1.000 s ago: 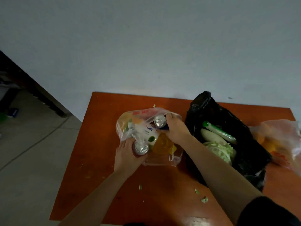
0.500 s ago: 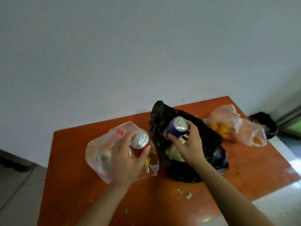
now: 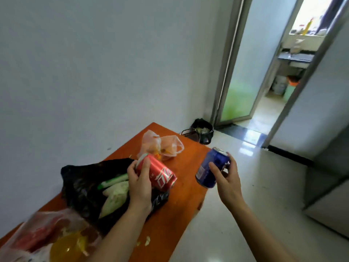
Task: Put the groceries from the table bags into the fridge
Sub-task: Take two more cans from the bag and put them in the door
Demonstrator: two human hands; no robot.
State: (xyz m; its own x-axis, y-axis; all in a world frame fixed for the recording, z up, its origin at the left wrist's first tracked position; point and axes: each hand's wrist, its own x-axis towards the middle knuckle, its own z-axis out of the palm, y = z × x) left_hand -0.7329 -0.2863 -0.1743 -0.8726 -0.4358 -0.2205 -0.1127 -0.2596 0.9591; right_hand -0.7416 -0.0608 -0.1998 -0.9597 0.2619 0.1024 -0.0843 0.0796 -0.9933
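A: Clear plastic bag (image 3: 43, 241) of groceries lies nearest on the orange desk (image 3: 170, 220). Beyond it?

B: A black bag (image 3: 83, 186) of vegetables. Above it, the left hand (image 3: 139, 186) grips a red cola can (image 3: 157, 173). The right hand (image 3: 229, 183) grips a blue can (image 3: 209, 170) past the desk edge, over the floor. Farther back sits another clear bag (image 3: 162, 146).

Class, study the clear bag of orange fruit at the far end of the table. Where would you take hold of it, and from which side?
Grip the clear bag by its loose handle loops at the right, coming from above. The loops stand free of the fruit, which sags low onto the table, so the weight should hang below the hand.
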